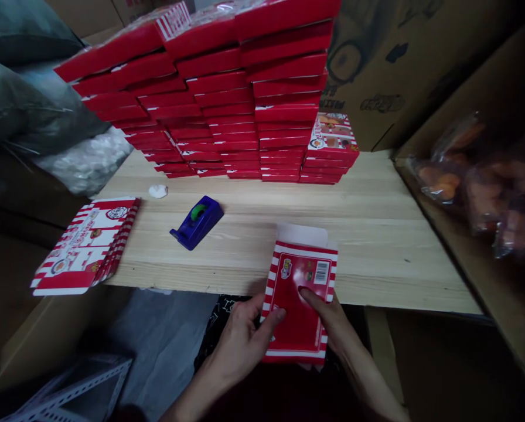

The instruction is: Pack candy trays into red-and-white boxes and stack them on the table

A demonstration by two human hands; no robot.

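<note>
A red box with red-and-white striped edges and a barcode [295, 264] is held between my hands at the table's front edge. Its white end flap stands out at the far end. My left hand [245, 331] grips the box's left side, thumb on the printed face. From the right, my right hand [330, 316] clasps the other side, its thumb also pressed on the face. The fingers beneath the box are hidden. Left of it on the table lies a blue tape dispenser [204, 225] with a green roll.
Stacked red boxes [227, 117] form a tall wall at the back of the wooden table [377, 234]. Flat printed cartons [87, 240] overhang the table's left front edge. A small white lump [157, 191] lies near them. Clear-wrapped items [486, 181] fill a cardboard box at right.
</note>
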